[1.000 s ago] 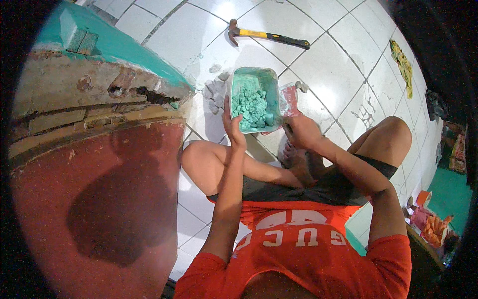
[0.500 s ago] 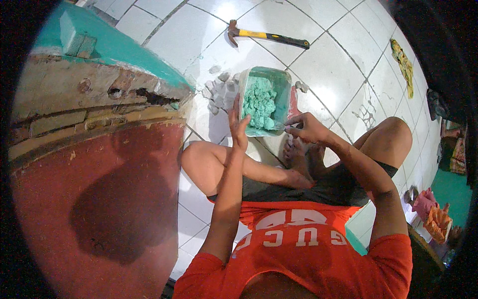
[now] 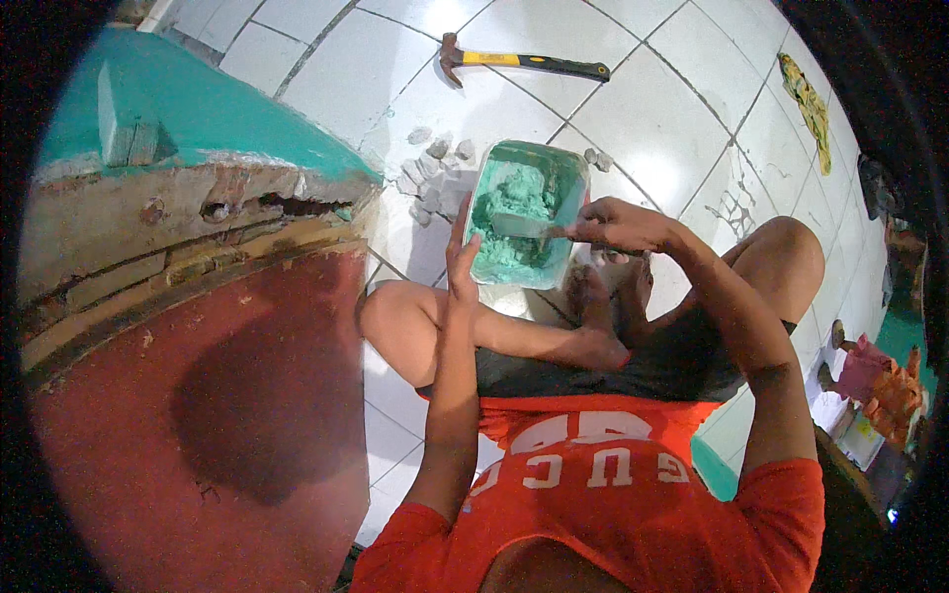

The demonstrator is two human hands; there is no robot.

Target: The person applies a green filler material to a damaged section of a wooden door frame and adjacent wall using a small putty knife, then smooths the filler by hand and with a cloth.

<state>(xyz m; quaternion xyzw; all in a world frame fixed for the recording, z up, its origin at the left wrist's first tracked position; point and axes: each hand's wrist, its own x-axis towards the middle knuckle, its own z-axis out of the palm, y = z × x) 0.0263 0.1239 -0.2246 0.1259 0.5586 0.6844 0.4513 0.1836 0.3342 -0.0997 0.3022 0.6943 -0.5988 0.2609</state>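
A rectangular plastic tub [image 3: 572, 259] with crumbly, damp green mix [image 3: 516, 190] inside is held over the floor in front of my crossed legs. My left hand [image 3: 463, 259] is closed on its left wall, thumb over the near-left rim and fingers hidden behind the wall. From the right, my right hand [image 3: 615, 225] grips the handle of a putty knife [image 3: 518, 225], whose flat blade lies inside the tub across the middle of the mix. Most of the handle is covered by my fingers.
A claw hammer [image 3: 524, 64] lies on the white floor tiles beyond the tub. Grey rubble chunks [image 3: 427, 178] are scattered at its left. A broken-edged ledge [image 3: 198, 208] rises on the left, with a pale block [image 3: 129, 128] on top. A yellow patterned cloth [image 3: 806, 109] lies far right.
The putty knife has gone from the tub's near-right corner to its middle. The mix now sits mostly toward the far side, and the tub has shifted slightly nearer and tilted.
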